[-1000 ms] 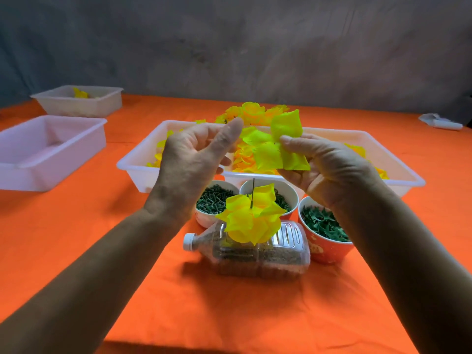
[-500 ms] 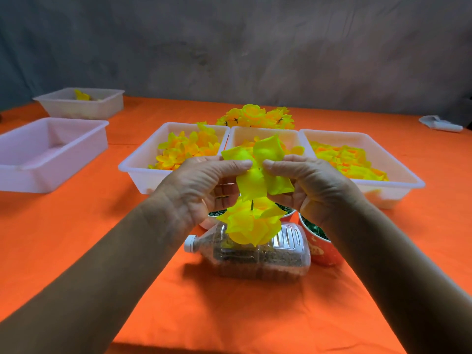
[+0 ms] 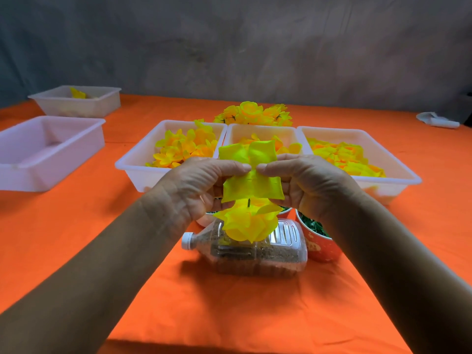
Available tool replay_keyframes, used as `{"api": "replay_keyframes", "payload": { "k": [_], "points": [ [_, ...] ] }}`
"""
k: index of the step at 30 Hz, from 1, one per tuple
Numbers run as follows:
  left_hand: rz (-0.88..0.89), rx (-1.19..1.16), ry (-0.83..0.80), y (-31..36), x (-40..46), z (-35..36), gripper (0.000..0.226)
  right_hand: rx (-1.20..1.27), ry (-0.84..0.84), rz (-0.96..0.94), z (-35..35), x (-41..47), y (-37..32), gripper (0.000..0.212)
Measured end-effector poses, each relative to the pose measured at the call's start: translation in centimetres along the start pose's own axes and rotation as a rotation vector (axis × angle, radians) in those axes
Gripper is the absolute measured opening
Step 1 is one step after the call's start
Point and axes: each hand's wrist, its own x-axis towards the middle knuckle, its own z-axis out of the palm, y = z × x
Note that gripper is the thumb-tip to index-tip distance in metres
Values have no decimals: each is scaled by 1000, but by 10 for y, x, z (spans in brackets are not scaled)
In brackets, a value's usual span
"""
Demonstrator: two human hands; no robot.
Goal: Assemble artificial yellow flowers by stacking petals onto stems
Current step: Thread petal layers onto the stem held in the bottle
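Observation:
A yellow petal layer (image 3: 251,172) is stretched flat between my two hands, just above the thin dark stem tip (image 3: 248,202). My left hand (image 3: 201,185) pinches its left side and my right hand (image 3: 304,182) pinches its right side, thumbs nearly meeting at its middle. Below it, a half-built yellow flower (image 3: 247,222) sits on the stem, which stands in a clear bottle (image 3: 255,249) lying on its side and filled with brown grains.
Three white trays (image 3: 135,169) of yellow petals stand behind the hands, with finished flowers (image 3: 252,113) beyond. Bowls of green parts, one red (image 3: 319,249), sit by the bottle. Two more white bins (image 3: 51,149) stand at far left on the orange cloth.
Both hands have come down from tray height with the petal layer. It was held by the right hand, then taken in both, and now sits lower, close over the stem tip.

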Motion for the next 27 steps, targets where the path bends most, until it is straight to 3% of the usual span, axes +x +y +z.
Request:
{"api": "replay_keyframes", "payload": {
  "k": [2, 5, 8, 13, 16, 18, 27],
  "points": [
    [-7, -8, -11, -3, 3, -3, 10, -30, -2, 28, -1, 1, 1, 33],
    [-38, 0, -32, -6, 8, -6, 10, -57, -9, 58, 0, 3, 1, 14],
    [-69, -2, -11, -9, 11, -9, 15, -74, -10, 69, 1, 4, 0, 16],
    [-74, -42, 175, -16, 14, -15, 46, -69, 28, 65, 1, 4, 3, 22],
    [-104, -52, 64, -14, 11, -12, 20, -82, 14, 80, 1, 5, 5, 35],
    [-115, -61, -1, -12, 9, -9, 7, -97, 16, 81, 0, 6, 5, 31],
    [-129, -59, 81, -4, 2, 5, 9, -144, 12, 102, 2, 9, -1, 10]
  ]
}}
